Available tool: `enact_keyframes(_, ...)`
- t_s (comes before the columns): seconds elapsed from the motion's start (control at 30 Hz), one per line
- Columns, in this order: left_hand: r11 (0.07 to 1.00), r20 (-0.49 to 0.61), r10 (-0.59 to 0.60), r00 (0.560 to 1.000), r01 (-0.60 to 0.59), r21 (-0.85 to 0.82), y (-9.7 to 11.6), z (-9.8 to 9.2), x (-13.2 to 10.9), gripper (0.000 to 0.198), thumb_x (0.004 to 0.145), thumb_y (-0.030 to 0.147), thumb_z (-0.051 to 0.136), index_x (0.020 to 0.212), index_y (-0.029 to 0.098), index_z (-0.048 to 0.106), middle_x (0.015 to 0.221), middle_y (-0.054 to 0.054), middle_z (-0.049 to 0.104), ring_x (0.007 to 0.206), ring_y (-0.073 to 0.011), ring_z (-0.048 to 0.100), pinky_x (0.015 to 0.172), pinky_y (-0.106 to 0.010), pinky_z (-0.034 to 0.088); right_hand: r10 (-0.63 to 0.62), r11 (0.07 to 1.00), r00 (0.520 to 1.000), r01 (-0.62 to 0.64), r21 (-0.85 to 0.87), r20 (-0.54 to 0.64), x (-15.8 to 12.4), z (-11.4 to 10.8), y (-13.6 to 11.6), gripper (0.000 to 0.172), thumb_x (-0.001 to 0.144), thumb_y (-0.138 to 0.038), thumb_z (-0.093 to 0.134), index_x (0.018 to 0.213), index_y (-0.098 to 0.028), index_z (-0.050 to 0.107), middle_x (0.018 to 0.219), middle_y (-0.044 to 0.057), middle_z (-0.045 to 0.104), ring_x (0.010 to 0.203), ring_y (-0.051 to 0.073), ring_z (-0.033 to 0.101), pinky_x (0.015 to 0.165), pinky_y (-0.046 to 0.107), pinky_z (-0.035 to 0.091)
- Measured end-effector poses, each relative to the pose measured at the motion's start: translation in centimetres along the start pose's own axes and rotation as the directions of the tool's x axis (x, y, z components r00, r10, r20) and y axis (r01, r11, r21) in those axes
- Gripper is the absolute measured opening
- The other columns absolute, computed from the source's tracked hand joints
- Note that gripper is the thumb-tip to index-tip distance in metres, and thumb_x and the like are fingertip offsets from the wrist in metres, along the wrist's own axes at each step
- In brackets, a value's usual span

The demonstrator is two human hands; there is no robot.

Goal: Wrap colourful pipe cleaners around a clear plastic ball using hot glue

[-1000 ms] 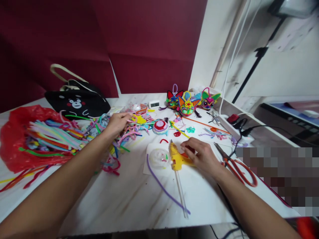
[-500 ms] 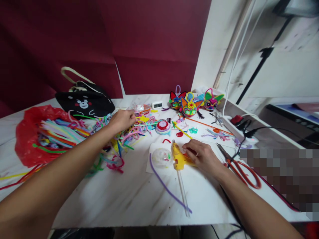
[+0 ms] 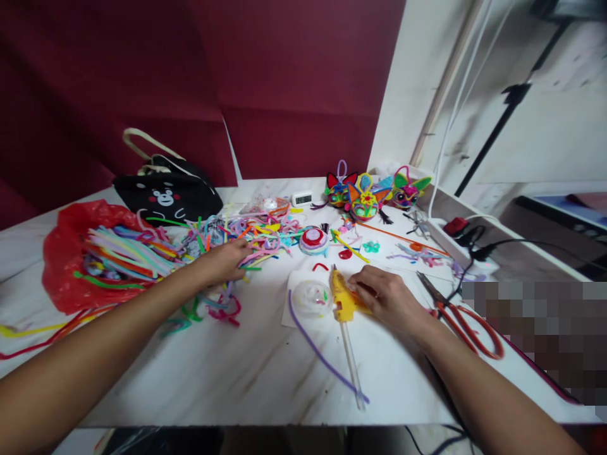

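Among loose pipe cleaners (image 3: 265, 246), my left hand (image 3: 227, 260) reaches low with its fingers bent together. Whatever lies between its fingertips is hidden. My right hand (image 3: 382, 292) is curled over the handle of a yellow hot glue gun (image 3: 342, 297), which lies on the table with a clear glue stick (image 3: 349, 357) poking out of its back. Just left of the gun, a round clear-and-white piece (image 3: 312, 299) rests on a white card (image 3: 290, 321). A purple pipe cleaner (image 3: 317, 354) runs from the card toward the table's front edge.
A red plastic bag (image 3: 59, 272) of pipe cleaners and a black bag (image 3: 165, 193) stand left. Colourful eared ornaments (image 3: 365, 205) and a small digital clock (image 3: 302, 200) sit at the back. Orange-handled scissors (image 3: 467, 325) and a power strip (image 3: 448, 243) lie right.
My left hand has come down and slightly left, lower into the pipe cleaners. My right hand stays at the glue gun. The view has shifted slightly.
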State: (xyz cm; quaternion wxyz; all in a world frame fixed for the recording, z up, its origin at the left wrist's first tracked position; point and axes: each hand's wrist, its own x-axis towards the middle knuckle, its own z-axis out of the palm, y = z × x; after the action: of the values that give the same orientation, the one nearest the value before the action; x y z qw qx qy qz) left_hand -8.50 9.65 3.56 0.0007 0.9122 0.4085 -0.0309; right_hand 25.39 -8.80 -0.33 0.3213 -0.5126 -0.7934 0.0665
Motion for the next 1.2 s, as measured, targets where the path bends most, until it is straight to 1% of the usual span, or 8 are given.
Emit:
enact_keyframes(0.1, 0.998, -0.027, -0.042, 0.999, 0.041, -0.041, -0.3, -1.5, 1.4, 0.032, 0.068, 0.022, 0.06, 0.097, 0.02, 0.074, 0.091, -0.006, 0.073, 0.083, -0.0228, 0.066, 0.075, -0.027, 0.048, 0.001, 1.0, 1.0, -0.001, -0.012, 0.008, 0.0, 0.0, 0.0, 0.02, 0.097, -0.019, 0.045, 0.097, -0.018, 0.065, 0.086, 0.007, 0.066, 0.074, 0.016, 0.062, 0.068, 0.028, 0.048)
enact_keyframes(0.23, 0.984, -0.154, -0.167, 0.974, 0.154, -0.094, -0.4, -4.5, 3.3, 0.028, 0.074, 0.035, 0.059, 0.091, 0.018, 0.072, 0.067, -0.001, 0.066, 0.066, -0.0198, 0.061, 0.061, -0.025, 0.041, 0.004, 1.0, 1.0, -0.004, -0.008, 0.01, 0.0, 0.0, 0.1, 0.021, 0.097, -0.019, 0.044, 0.096, -0.019, 0.065, 0.084, 0.006, 0.065, 0.073, 0.016, 0.062, 0.067, 0.027, 0.049)
enact_keyframes(0.4, 0.97, -0.259, -0.23, 0.938, 0.199, -0.141, 0.5, -4.9, 6.3, 0.041, 0.083, 0.045, 0.055, 0.106, 0.013, 0.066, 0.091, -0.007, 0.071, 0.082, -0.0215, 0.064, 0.067, -0.025, 0.043, 0.018, 1.0, 1.0, -0.018, -0.005, 0.014, 0.0, 0.1, 0.3, 0.02, 0.096, -0.017, 0.045, 0.096, -0.019, 0.065, 0.087, 0.006, 0.066, 0.076, 0.017, 0.063, 0.069, 0.028, 0.048)
enact_keyframes(0.57, 0.992, -0.178, -0.12, 0.977, 0.112, -0.055, 2.1, -2.4, 7.5, 0.05, 0.08, 0.042, 0.064, 0.123, 0.016, 0.061, 0.117, -0.013, 0.068, 0.104, -0.0277, 0.063, 0.084, -0.03, 0.047, 0.026, 1.0, 0.999, -0.026, -0.006, 0.029, 0.1, -0.1, 0.3, 0.021, 0.096, -0.018, 0.044, 0.095, -0.018, 0.065, 0.087, 0.007, 0.066, 0.076, 0.017, 0.063, 0.069, 0.028, 0.048)
enact_keyframes(0.73, 0.994, -0.113, -0.074, 0.991, 0.082, 0.073, 2.3, -3.3, 6.0, 0.055, 0.086, 0.048, 0.054, 0.129, 0.014, 0.058, 0.135, -0.021, 0.053, 0.117, -0.0397, 0.057, 0.093, -0.046, 0.046, 0.04, 0.999, 0.998, -0.04, -0.001, 0.047, 0.1, -0.2, 0.1, 0.022, 0.096, -0.017, 0.044, 0.096, -0.017, 0.066, 0.087, 0.007, 0.065, 0.076, 0.017, 0.062, 0.069, 0.029, 0.048)
enact_keyframes(0.97, 0.994, -0.088, 0.083, 0.993, -0.077, 0.076, -1.6, -7.0, 2.7, 0.071, 0.074, 0.053, 0.06, 0.134, 0.015, 0.052, 0.137, -0.013, 0.055, 0.123, -0.0274, 0.053, 0.102, -0.032, 0.04, 0.031, 0.999, 0.999, -0.032, 0.013, 0.042, 0.0, -0.1, 0.3, 0.021, 0.095, -0.016, 0.045, 0.096, -0.017, 0.066, 0.088, 0.007, 0.066, 0.076, 0.017, 0.061, 0.069, 0.029, 0.046)
enact_keyframes(1.1, 0.969, -0.12, -0.217, 0.969, 0.229, 0.091, -3.5, -5.7, -0.5, 0.04, 0.085, 0.042, 0.044, 0.105, 0.015, 0.066, 0.101, -0.01, 0.071, 0.091, -0.024, 0.063, 0.08, -0.029, 0.044, 0.019, 1.0, 0.999, -0.019, 0.004, 0.029, 0.0, 0.0, 0.4, 0.02, 0.095, -0.017, 0.045, 0.096, -0.017, 0.065, 0.087, 0.006, 0.065, 0.075, 0.017, 0.061, 0.068, 0.028, 0.045)
enact_keyframes(1.2, 0.953, -0.024, -0.292, 0.956, 0.293, 0.078, -3.9, -3.4, -2.2, 0.036, 0.085, 0.04, 0.043, 0.085, 0.018, 0.071, 0.077, -0.007, 0.072, 0.072, -0.0223, 0.064, 0.065, -0.028, 0.041, 0.02, 1.0, 0.999, -0.02, 0.003, 0.04, 0.0, 0.0, 0.3, 0.021, 0.096, -0.017, 0.045, 0.097, -0.016, 0.065, 0.087, 0.007, 0.065, 0.075, 0.017, 0.062, 0.068, 0.027, 0.045)
